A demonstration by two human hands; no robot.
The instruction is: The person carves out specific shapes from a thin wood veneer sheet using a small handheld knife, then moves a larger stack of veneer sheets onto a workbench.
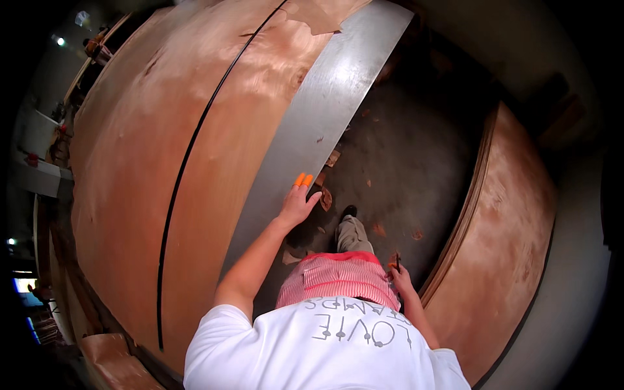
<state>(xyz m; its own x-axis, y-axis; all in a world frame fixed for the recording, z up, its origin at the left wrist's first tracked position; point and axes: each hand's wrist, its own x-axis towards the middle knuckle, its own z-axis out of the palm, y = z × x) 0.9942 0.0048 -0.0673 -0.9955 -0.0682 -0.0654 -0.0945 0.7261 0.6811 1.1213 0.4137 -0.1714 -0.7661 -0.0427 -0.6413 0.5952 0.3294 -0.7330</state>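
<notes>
My left hand (301, 203) lies on the edge of a grey metal strip of the worktable (286, 149), fingers stretched out and holding nothing. Orange covers sit on two of its fingertips. Beside my right hip, my right hand (402, 281) is closed on a small dark slim tool (398, 261) that points up; its exact kind is too small to tell. Left of the metal strip spreads a large reddish-brown wood veneer sheet (221, 169). A long thin black strip (195, 136) runs lengthwise across this sheet.
To my right stands a stack of veneer sheets (500, 208). Between table and stack, veneer scraps (326, 199) litter the dark floor (416, 156). A torn veneer piece (315, 16) lies at the table's far end. Another curled sheet (117, 361) is at the lower left.
</notes>
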